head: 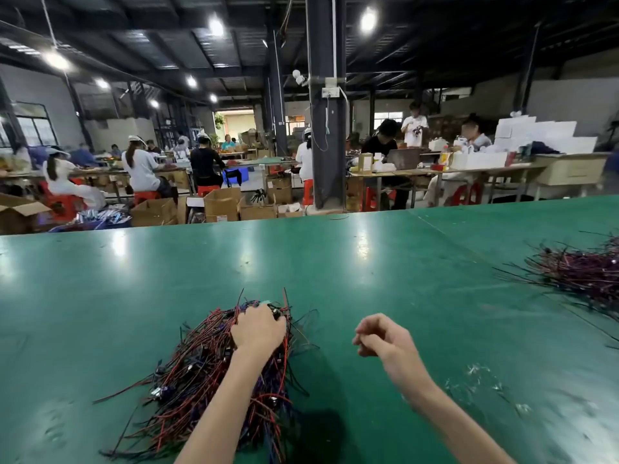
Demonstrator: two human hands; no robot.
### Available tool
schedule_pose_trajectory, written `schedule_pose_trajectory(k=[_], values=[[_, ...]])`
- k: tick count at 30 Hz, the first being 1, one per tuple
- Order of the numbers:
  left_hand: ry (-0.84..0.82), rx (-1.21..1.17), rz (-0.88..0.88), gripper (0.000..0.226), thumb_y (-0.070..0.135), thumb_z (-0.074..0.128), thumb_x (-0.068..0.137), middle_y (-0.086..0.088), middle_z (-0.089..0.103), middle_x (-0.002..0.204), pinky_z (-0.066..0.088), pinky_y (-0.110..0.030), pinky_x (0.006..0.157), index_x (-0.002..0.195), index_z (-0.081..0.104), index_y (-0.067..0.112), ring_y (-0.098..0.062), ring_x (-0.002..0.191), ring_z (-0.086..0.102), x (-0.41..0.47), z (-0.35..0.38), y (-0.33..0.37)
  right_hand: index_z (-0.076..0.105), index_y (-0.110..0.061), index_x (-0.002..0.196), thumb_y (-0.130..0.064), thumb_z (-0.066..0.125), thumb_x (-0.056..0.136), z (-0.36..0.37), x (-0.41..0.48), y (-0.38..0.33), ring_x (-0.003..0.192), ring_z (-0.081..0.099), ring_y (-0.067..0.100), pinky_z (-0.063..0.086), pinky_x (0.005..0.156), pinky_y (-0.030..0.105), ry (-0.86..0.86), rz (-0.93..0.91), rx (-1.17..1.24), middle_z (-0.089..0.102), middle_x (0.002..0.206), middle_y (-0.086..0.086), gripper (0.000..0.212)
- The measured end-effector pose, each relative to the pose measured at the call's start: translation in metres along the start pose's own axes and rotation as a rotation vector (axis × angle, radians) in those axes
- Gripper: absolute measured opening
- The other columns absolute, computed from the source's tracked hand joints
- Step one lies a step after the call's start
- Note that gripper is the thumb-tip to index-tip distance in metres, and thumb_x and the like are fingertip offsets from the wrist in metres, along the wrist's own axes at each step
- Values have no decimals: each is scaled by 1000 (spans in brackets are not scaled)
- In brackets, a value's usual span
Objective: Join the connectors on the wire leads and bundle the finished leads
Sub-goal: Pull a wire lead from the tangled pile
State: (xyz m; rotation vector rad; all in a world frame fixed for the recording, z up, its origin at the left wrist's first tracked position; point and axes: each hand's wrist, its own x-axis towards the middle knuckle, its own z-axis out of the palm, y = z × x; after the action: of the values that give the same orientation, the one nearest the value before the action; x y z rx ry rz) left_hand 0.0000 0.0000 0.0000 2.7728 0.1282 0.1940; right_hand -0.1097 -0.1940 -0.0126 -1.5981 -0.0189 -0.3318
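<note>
A loose pile of red and black wire leads with small black connectors lies on the green table in front of me. My left hand rests on the far end of this pile, fingers curled down into the wires near the connectors. My right hand hovers above the bare table to the right of the pile, its fingers curled in with nothing visible between them. A second heap of dark red and black leads lies at the table's right edge.
Small pale scraps are scattered on the table at the right. Beyond the table's far edge stand cardboard boxes, a dark steel column and other benches where several people sit working.
</note>
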Motion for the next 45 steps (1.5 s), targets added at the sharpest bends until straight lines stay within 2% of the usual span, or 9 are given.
schedule_pose_trajectory(k=[5, 16, 22, 26, 29, 32, 34, 39, 45], values=[[95, 183, -39, 49, 51, 53, 89, -6, 48, 130, 38, -41, 96, 123, 52, 16, -24, 124, 43, -1, 22, 1, 57, -11, 81, 12, 49, 86, 25, 8, 40, 70, 56, 14, 50, 71, 31, -37, 6, -294, 64, 76, 6, 24], [152, 154, -87, 28, 33, 52, 94, -6, 55, 122, 40, -43, 96, 117, 58, 18, -26, 119, 46, 6, 20, -19, 57, -18, 84, 6, 50, 88, 35, 1, 68, 81, 60, 11, 46, 75, 15, -74, -9, -341, 66, 86, 2, 26], [246, -68, -20, 32, 31, 51, 97, -11, 68, 87, 47, -36, 75, 78, 65, 8, -31, 84, 63, 3, 3, -20, 58, -16, 83, 6, 50, 87, 39, 8, 72, 77, 60, 12, 47, 73, 19, -55, -5, -310, 66, 82, 3, 24], [277, -375, 16, 36, 23, 43, 100, -5, 70, 78, 49, -31, 71, 80, 68, 8, -22, 72, 62, 8, -23, -17, 60, -10, 82, 7, 50, 87, 36, 11, 75, 72, 61, 14, 51, 77, 29, 9, 70, -210, 67, 80, 7, 20], [137, -416, 84, 38, 30, 43, 101, -3, 71, 77, 53, -34, 79, 81, 64, 5, -19, 70, 63, 18, -42, -15, 60, -7, 81, 8, 48, 85, 34, 15, 78, 66, 61, 10, 51, 69, 22, 22, 97, -185, 67, 77, 8, 20], [-150, -34, 110, 38, 38, 55, 94, -5, 64, 77, 51, -29, 72, 78, 60, 5, -22, 67, 59, 20, -46, -16, 60, -9, 79, 10, 45, 82, 34, 21, 79, 63, 60, 12, 50, 65, 23, 1, 109, -233, 67, 74, 9, 24], [-239, 137, 128, 28, 32, 65, 87, -6, 70, 89, 54, -33, 78, 89, 71, 5, -24, 84, 66, 15, -41, -18, 59, -10, 78, 9, 43, 81, 33, 27, 80, 59, 58, 12, 47, 58, 22, -2, 130, -263, 67, 71, 8, 25], [-80, 25, 108, 8, 21, 68, 85, -4, 73, 90, 54, -34, 74, 86, 76, 19, -24, 83, 66, 4, -30, -27, 60, -8, 76, 8, 41, 80, 30, 37, 83, 52, 54, 12, 45, 47, 23, 70, 173, -212, 64, 66, 9, 25], [268, -258, 153, 15, 25, 64, 90, -2, 69, 90, 51, -33, 78, 82, 67, 13, -20, 83, 61, 6, -34, -31, 61, -8, 77, 7, 44, 82, 28, 37, 86, 53, 54, 11, 45, 47, 21, 67, 180, -158, 65, 68, 10, 23]])
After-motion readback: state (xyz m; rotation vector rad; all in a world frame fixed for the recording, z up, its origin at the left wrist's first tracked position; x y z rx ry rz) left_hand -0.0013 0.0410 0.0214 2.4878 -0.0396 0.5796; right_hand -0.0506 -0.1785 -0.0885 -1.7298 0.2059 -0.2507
